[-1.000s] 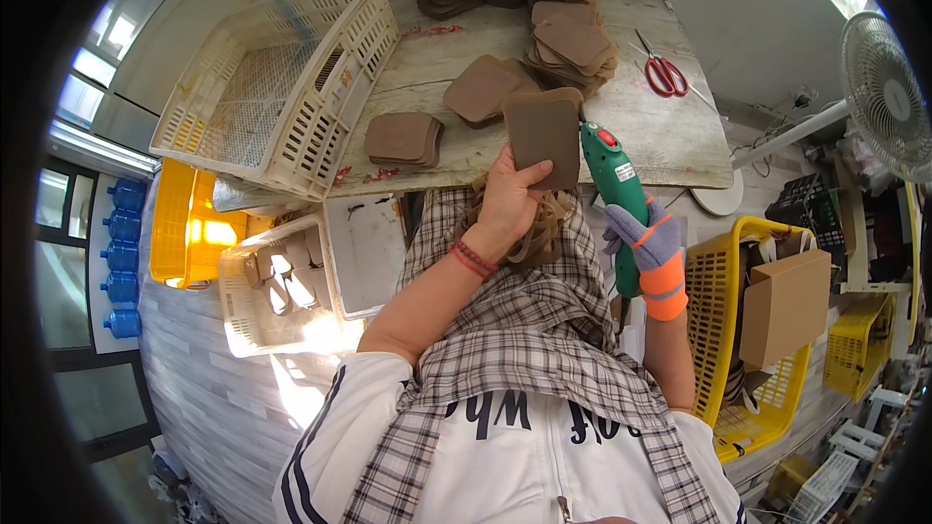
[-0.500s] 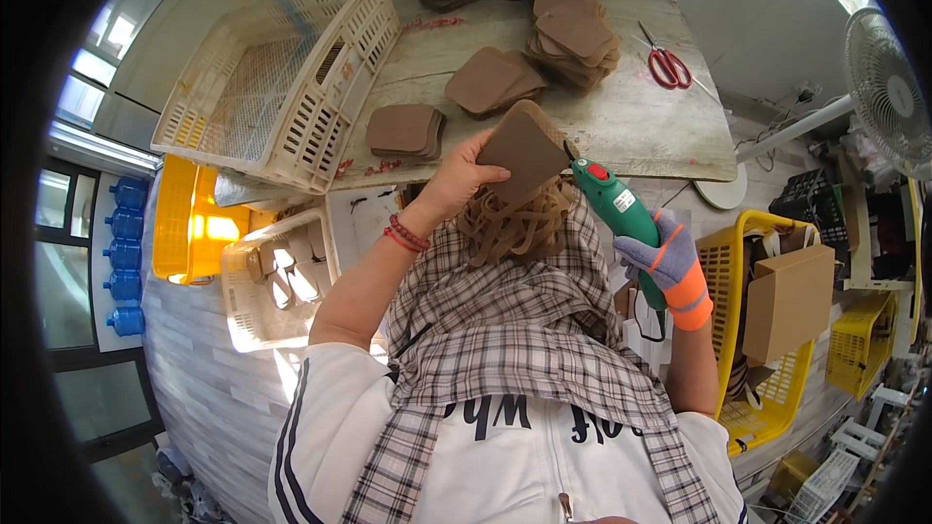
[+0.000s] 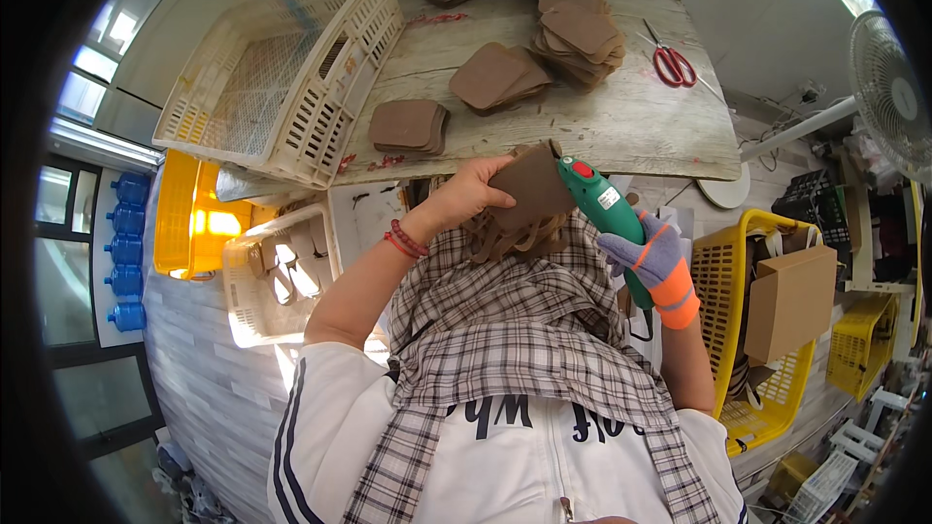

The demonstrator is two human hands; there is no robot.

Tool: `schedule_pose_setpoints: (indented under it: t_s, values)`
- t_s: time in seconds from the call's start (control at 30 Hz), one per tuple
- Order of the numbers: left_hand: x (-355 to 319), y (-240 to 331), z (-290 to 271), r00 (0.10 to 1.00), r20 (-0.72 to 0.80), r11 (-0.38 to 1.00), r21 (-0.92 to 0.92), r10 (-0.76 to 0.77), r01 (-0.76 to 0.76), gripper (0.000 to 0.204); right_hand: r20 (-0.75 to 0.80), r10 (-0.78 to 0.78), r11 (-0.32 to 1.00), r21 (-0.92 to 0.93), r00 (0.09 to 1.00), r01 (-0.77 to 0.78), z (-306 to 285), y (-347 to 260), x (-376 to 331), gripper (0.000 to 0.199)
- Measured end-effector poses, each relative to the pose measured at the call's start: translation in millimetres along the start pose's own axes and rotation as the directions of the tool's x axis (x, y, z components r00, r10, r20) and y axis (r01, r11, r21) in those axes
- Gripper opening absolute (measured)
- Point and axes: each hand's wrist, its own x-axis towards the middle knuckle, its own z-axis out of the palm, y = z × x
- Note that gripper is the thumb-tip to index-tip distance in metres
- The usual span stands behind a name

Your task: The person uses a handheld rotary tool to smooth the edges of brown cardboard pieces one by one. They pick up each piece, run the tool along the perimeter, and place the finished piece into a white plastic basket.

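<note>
A flat brown piece with rounded corners [image 3: 532,186], like felt or leather, is pinched in my bare left hand [image 3: 466,199], thumb on top, over my lap. My right hand [image 3: 649,257], in a purple and orange glove, is wrapped round a green handheld electric cutter [image 3: 604,202] with a red switch. The cutter's head is against the piece's right edge near its upper corner; its tip is mostly hidden there. Below the piece, narrow brown offcut strips [image 3: 515,241] lie in a heap on my plaid apron [image 3: 485,301].
Several stacks of similar brown pieces [image 3: 406,124] lie on the worn table [image 3: 650,141], with red-handled scissors [image 3: 672,63] at its right. A cream crate [image 3: 325,87] stands at the table's left. Below are a white crate [image 3: 243,306] and, rightward, a yellow basket [image 3: 714,281].
My left hand has shifted slightly right and down, and the brown piece has turned. The cutter has moved a little left, its head now closer against the piece's upper right corner.
</note>
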Motion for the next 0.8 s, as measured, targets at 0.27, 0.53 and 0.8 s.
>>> schedule_pose_setpoints:
  t_s: [0.27, 0.53, 0.8]
  values:
    - [-3, 3, -27, 0.979, -0.156, 0.976, 0.195, 0.128, -0.097, 0.03, 0.054, 0.001, 0.998, 0.055, 0.999, -0.004, -2, 5, 2, 0.044]
    - [-6, 2, -37, 0.92, -0.343, 0.968, -0.096, 0.188, -0.233, 0.019, 0.137, 0.034, 0.996, 0.08, 0.99, -0.045, 1, 10, 4, 0.043]
    - [-6, 3, -35, 0.954, -0.265, 0.987, -0.038, 0.141, -0.156, 0.018, 0.13, 0.004, 1.0, 0.024, 0.992, -0.007, 8, 11, 3, 0.043]
